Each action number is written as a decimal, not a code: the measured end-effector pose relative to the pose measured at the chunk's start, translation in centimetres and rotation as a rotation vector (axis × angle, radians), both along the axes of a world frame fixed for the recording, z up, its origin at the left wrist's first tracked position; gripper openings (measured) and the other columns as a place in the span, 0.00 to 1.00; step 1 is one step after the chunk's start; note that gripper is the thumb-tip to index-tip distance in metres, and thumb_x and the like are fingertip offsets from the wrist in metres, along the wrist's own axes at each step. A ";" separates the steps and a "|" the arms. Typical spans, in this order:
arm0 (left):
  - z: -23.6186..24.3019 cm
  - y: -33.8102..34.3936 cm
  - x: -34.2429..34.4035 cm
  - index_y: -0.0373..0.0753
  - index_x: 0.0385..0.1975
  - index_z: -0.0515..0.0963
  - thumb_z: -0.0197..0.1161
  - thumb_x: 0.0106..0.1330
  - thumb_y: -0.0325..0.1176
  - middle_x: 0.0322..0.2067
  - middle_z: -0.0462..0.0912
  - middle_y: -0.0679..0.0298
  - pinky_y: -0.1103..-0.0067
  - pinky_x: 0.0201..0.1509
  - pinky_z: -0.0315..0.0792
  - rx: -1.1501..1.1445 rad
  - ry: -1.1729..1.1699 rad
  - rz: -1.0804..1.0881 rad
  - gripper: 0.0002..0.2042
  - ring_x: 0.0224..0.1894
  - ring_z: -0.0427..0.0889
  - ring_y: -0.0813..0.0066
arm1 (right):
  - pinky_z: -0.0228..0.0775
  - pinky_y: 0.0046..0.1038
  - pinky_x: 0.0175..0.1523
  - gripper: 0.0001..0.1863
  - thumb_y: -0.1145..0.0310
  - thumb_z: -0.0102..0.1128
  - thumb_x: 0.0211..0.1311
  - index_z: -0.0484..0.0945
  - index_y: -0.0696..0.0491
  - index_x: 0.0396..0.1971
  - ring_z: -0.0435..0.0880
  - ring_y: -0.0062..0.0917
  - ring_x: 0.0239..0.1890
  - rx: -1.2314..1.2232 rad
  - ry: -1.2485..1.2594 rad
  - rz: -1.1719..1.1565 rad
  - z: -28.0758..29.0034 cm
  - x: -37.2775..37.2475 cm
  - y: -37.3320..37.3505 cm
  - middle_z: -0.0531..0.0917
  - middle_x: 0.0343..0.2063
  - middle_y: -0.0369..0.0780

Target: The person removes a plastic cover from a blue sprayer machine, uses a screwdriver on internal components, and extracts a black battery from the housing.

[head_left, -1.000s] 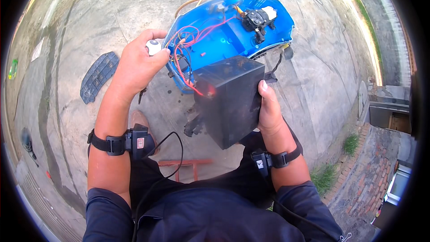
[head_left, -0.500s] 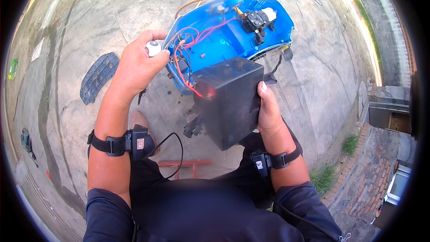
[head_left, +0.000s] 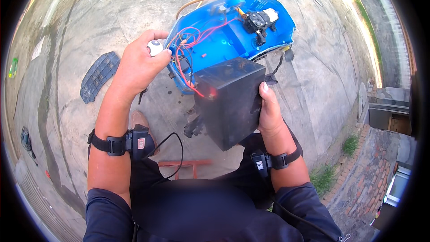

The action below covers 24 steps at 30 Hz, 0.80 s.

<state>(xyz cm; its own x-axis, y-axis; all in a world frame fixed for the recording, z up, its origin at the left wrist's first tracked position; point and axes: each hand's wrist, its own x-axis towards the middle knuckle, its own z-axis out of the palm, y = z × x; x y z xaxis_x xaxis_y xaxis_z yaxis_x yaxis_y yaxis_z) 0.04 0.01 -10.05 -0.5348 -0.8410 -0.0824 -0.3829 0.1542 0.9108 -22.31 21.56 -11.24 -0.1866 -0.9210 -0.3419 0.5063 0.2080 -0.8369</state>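
Observation:
A blue plastic housing (head_left: 219, 49) lies with its hollow inside up, a black pump (head_left: 256, 21) at its far right corner. Loose red and dark wires (head_left: 190, 40) run along its left side. My left hand (head_left: 136, 65) is closed on the housing's left end, thumb and fingers around a white round knob (head_left: 155, 48). In front, a black box-shaped battery (head_left: 230, 103) is held tilted, its right side gripped by my right hand (head_left: 270, 110). A red wire reaches the battery's left side, where a reddish glow shows. My right fingers are mostly hidden behind the battery.
A dark ribbed plastic cover (head_left: 99, 77) lies on the concrete floor to the left. A red metal frame (head_left: 186, 163) stands between my legs. Pliers (head_left: 316, 0) lie at the far right. A tan hose (head_left: 192, 2) curves behind the housing. Grass and brick paving border the right.
The battery and the blue housing have shifted very slightly to the right. Both hands keep the same hold.

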 end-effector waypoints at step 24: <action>-0.3 -0.1 0.0 0.37 0.54 0.81 0.66 0.65 0.30 0.27 0.78 0.76 0.85 0.27 0.66 -0.019 0.002 -0.003 0.18 0.25 0.72 0.90 | 0.73 0.31 0.64 0.40 0.41 0.54 0.71 0.69 0.60 0.69 0.80 0.29 0.59 -0.008 0.009 0.003 0.3 0.0 -0.1 0.80 0.59 0.44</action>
